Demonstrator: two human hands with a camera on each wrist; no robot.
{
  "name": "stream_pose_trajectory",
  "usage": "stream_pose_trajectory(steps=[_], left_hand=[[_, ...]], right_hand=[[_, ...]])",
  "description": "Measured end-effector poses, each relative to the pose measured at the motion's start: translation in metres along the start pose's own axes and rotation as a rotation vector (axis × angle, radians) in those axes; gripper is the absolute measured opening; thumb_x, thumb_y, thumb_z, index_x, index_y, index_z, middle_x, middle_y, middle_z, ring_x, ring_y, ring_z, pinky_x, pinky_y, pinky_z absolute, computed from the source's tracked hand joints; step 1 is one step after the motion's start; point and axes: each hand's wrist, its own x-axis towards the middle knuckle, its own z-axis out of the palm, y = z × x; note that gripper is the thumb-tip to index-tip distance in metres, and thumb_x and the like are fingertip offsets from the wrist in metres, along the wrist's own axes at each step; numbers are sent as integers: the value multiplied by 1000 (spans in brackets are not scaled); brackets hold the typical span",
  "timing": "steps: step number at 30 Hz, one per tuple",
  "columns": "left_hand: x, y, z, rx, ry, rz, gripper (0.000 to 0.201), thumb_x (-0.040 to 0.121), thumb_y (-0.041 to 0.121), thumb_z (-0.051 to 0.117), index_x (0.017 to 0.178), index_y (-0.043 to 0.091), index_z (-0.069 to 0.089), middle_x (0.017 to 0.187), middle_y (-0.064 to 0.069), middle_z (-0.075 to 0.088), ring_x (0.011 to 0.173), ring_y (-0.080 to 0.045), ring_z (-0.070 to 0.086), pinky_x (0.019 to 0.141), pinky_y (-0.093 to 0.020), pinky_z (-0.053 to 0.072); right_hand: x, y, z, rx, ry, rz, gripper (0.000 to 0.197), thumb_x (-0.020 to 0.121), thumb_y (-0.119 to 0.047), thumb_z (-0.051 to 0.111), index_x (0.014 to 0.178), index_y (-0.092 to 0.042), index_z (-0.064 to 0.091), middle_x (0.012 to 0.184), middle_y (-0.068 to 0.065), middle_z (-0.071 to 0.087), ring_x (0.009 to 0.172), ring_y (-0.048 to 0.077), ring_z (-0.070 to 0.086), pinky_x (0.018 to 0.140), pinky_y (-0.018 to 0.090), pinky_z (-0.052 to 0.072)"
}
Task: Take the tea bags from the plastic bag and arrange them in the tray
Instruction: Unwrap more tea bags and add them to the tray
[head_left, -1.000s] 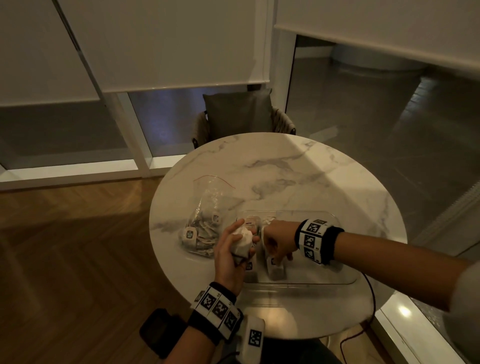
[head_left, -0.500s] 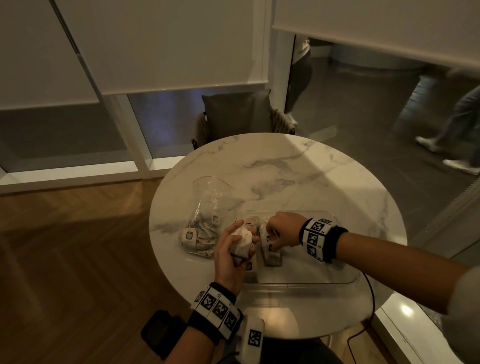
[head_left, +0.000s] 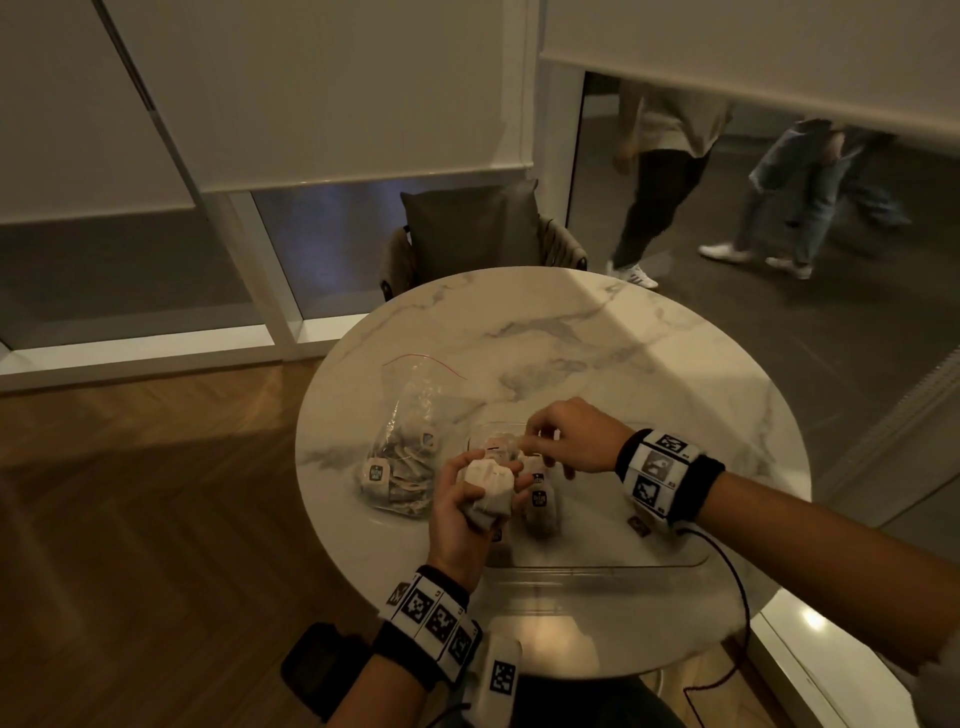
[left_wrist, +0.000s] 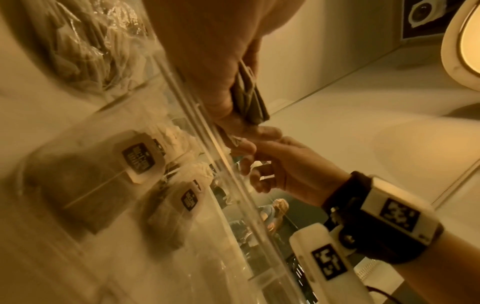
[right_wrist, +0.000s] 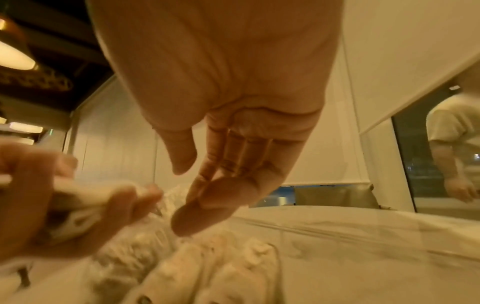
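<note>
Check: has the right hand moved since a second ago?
Yes. The right hand has lifted off the tea bags toward the far rim of the clear plastic tray, now beside the left hand.

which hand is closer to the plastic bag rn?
Left. The left hand, gripping a bunch of tea bags, sits right beside the plastic bag. The right hand is farther off, over the tray.

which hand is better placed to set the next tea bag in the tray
Right. The right hand is empty, its fingers loose, and hovers over the tray beside the tea bags that the left hand grips. The left is full, so it likely only feeds.
</note>
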Motion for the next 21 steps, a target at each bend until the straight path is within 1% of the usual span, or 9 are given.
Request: stream_pose_trajectory(steps=[2,3,5,6,8,10,15,18,21], left_hand=[[0,-1,1,53,-11,20,44,85,-10,34,121,11,49,119,-35,58,90,-47,65,63,-40,61],[0,-2,2,94,-10,29,46,86,-13,34,123,12,48,118,-31,58,86,-43,67,58,-37,59],[-1,-1,3,170,-2,38,49,88,-15,36,126,14,46,114,-24,60,75,-34,69,47,-30,54],[-2,-1,4,190,0,40,49,89,-15,37,127,15,46,113,-24,61,74,-32,68,46,-29,53],[-2,-2,5,173,-10,37,48,91,-13,38,129,15,45,116,-25,61,81,-34,69,52,-33,57],[-2,-2,4,135,-14,35,44,93,-10,37,128,15,45,120,-26,60,87,-35,69,59,-37,60],[-2,-1,5,132,10,37,26,97,-3,38,112,16,46,100,-16,66,70,-25,70,49,-31,56],[-2,-1,6,164,21,46,22,100,2,37,116,16,42,104,-17,62,64,-22,69,44,-28,52],[-2,-1,6,133,-9,58,23,102,5,36,119,19,42,108,-19,63,73,-27,70,50,-30,56]], right_hand=[[-4,-8,1,141,6,-18,34,89,-47,64,90,-14,73,80,4,72,45,7,61,51,24,51],[-6,-11,3,191,5,-33,32,86,-45,70,93,-15,75,82,4,72,45,4,59,49,21,48],[-10,-14,7,214,16,-70,24,80,-36,78,96,-18,75,79,2,69,47,-1,55,51,12,42],[-10,-15,9,191,24,-86,21,79,-31,80,96,-20,75,73,-1,66,50,-3,55,54,9,40],[-11,-16,11,150,36,-103,15,78,-27,81,91,-23,75,61,-8,60,56,-2,55,60,11,40],[-11,-16,10,156,25,-96,14,78,-24,80,91,-23,75,58,-10,60,56,0,56,63,17,44],[-18,-19,9,216,-122,-69,23,81,-18,78,102,-13,70,66,4,66,38,1,52,48,14,43],[-18,-17,9,297,-152,-17,19,82,-16,77,97,-10,66,67,11,67,36,5,52,43,20,43],[-21,-16,2,376,-137,-25,11,88,-17,72,93,-12,64,63,7,68,41,13,59,45,23,46]])
